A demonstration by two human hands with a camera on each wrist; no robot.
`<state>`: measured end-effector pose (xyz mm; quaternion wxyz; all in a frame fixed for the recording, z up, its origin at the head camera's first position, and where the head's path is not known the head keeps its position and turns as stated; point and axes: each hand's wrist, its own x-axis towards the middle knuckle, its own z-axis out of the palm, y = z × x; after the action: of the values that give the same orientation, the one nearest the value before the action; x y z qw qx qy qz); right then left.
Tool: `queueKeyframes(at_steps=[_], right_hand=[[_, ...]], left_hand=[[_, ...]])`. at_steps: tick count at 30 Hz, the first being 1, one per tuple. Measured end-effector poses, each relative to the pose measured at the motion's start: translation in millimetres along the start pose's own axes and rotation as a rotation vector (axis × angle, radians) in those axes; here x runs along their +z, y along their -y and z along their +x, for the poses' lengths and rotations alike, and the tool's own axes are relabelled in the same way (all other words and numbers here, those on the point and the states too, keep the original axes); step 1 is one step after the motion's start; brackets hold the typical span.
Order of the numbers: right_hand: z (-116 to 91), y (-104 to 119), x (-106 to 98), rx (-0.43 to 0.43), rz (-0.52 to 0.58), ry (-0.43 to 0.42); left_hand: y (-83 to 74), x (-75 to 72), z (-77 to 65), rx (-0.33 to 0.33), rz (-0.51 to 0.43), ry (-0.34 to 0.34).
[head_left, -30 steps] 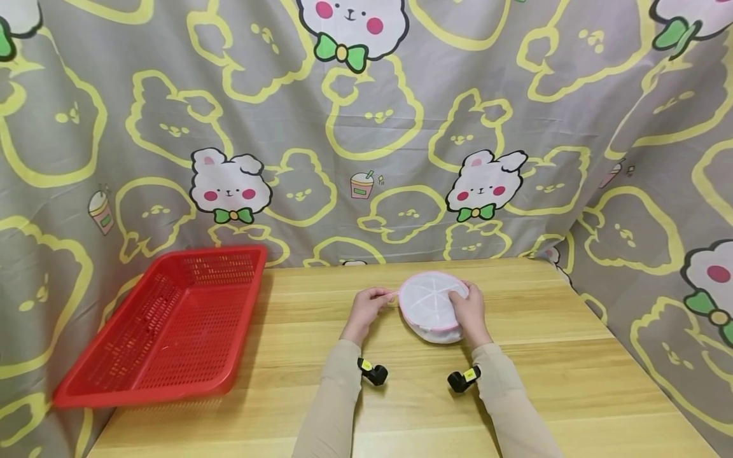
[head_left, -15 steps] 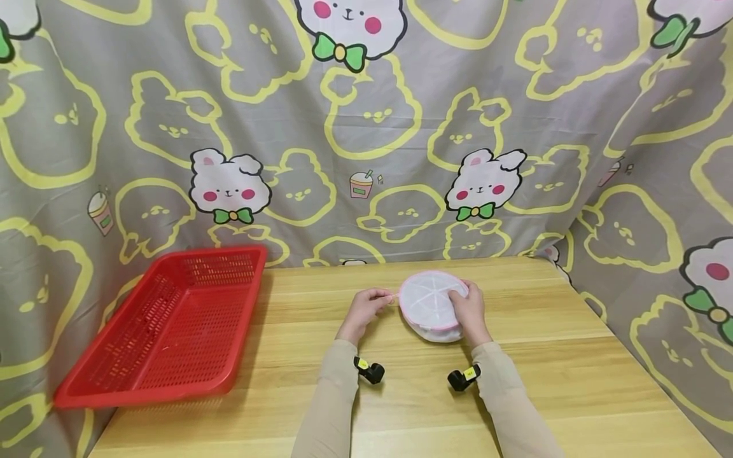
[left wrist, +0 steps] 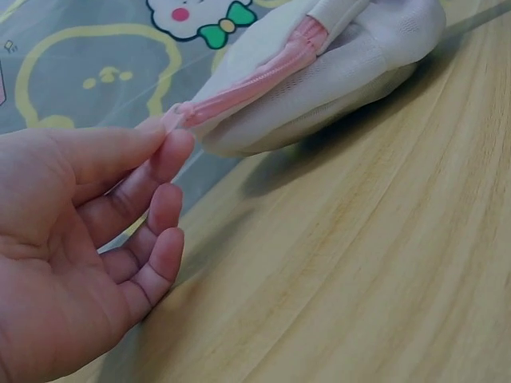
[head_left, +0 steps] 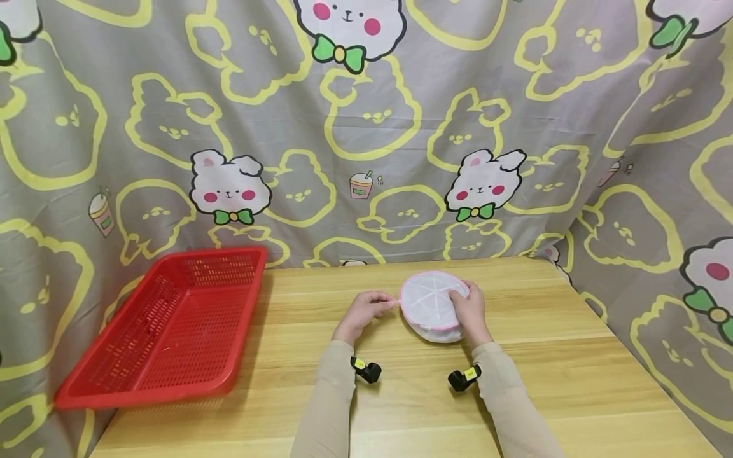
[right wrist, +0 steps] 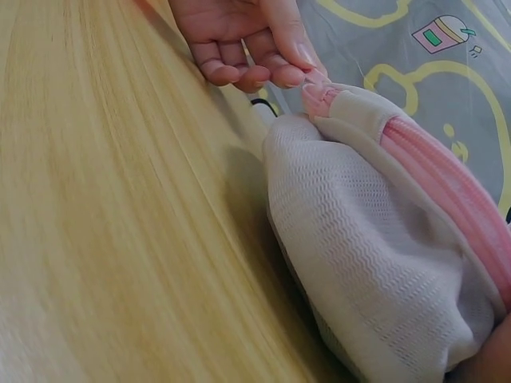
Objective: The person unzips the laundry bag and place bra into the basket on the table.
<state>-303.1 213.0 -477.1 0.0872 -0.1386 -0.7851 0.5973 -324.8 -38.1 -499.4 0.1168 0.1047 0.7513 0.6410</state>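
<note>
A round white mesh laundry bag point(head_left: 431, 304) with pink trim stands tilted over the table, its flat ribbed face turned up. My left hand point(head_left: 362, 317) is at its left side. In the left wrist view, thumb and forefinger pinch the end of the pink zipper point(left wrist: 251, 86); the other fingers are loosely bent. Whether a pull tab is between the fingertips is hidden. My right hand point(head_left: 471, 313) grips the bag's right side, thumb on the flat face, other fingers behind. The right wrist view shows the zipper line running along the edge, with a white fabric tab over its end.
A red plastic basket point(head_left: 229, 375) with slotted walls stands at the left of the wooden table point(head_left: 412, 413). A grey patterned curtain point(head_left: 309, 127) hangs behind the table and at both sides. Small black cameras are worn on both wrists.
My left hand and forearm have shifted slightly left and down, still pinching at the zipper's end. The right hand and the bag stay almost in place.
</note>
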Motion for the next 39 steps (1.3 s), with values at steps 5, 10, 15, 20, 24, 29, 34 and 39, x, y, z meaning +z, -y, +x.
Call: queueKeyframes(at_steps=[5, 10, 15, 20, 24, 29, 34, 39], right_hand=[[-0.9, 1.3, -0.6, 0.001, -0.001, 0.002], [-3.2, 2.7, 1.2, -0.007, 0.002, -0.02], [-0.8, 0.8, 1.1, -0.001, 0.016, -0.001], [-0.5, 0.6, 0.4, -0.001, 0.006, 0.005], [-1.4, 1.1, 0.4, -0.004, 0.01, 0.002], [-1.6, 1.3, 0.0, 0.004, 0.006, 0.006], [-1.9, 2.9, -1.7, 0.01, 0.012, 0.012], [-1.8, 4.5, -2.4, 0.0, 0.027, 0.008]], left_hand=[[0.1, -2.1, -1.4, 0.007, 0.012, 0.031], [-0.9, -2.9, -3.6, -0.006, 0.016, 0.047], [1.4, -2.6, -2.0, 0.001, 0.025, 0.067], [2.4, -2.9, -1.1, 0.007, 0.027, 0.088], [1.4, -3.7, -1.7, 0.0, 0.026, 0.1], [0.8, -3.6, -2.9, -0.004, 0.031, 0.104], [0.2, -3.7, -2.7, -0.004, 0.034, 0.09], [0.6, -3.4, -0.9, 0.0, 0.024, 0.077]])
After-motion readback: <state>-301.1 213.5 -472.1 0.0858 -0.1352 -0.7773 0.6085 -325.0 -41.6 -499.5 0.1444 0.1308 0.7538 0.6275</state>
